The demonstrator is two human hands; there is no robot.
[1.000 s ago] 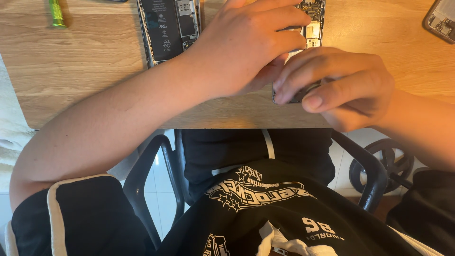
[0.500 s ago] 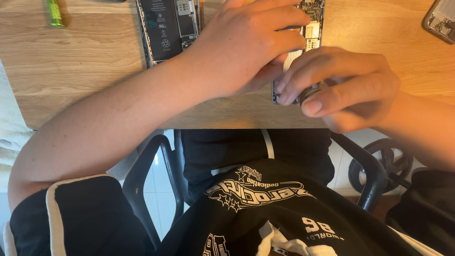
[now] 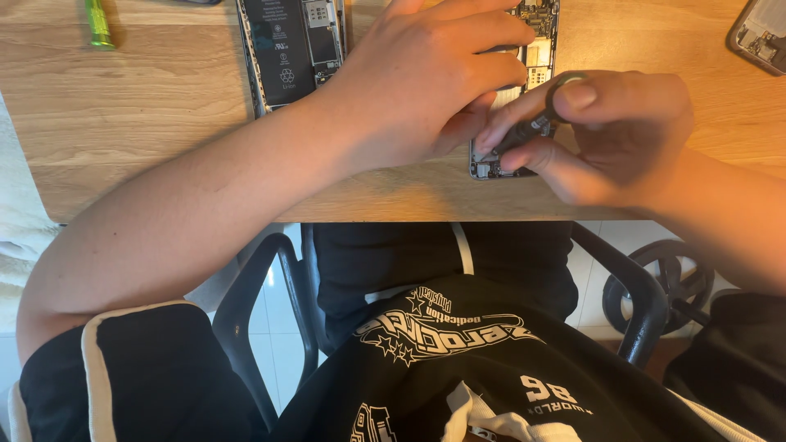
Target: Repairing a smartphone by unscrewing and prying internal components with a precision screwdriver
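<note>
An opened phone body (image 3: 536, 49) lies on the wooden table (image 3: 147, 123), its circuit parts showing. My left hand (image 3: 426, 78) lies over it and presses it down, fingers curled across its middle. My right hand (image 3: 614, 135) grips a small dark screwdriver (image 3: 532, 127), the forefinger on its round cap; the tip points at the phone's lower end. A second opened phone with a black battery (image 3: 288, 45) rests to the left of my left hand.
A green tool (image 3: 100, 23) lies at the table's far left. Another phone part (image 3: 760, 37) sits at the top right corner. Below the table edge are black chair arms (image 3: 254, 303) and a wheel-like object (image 3: 659, 282) on the floor.
My right hand has turned so the screwdriver now shows between its fingers, forefinger on the cap. The left hand stays on the phone.
</note>
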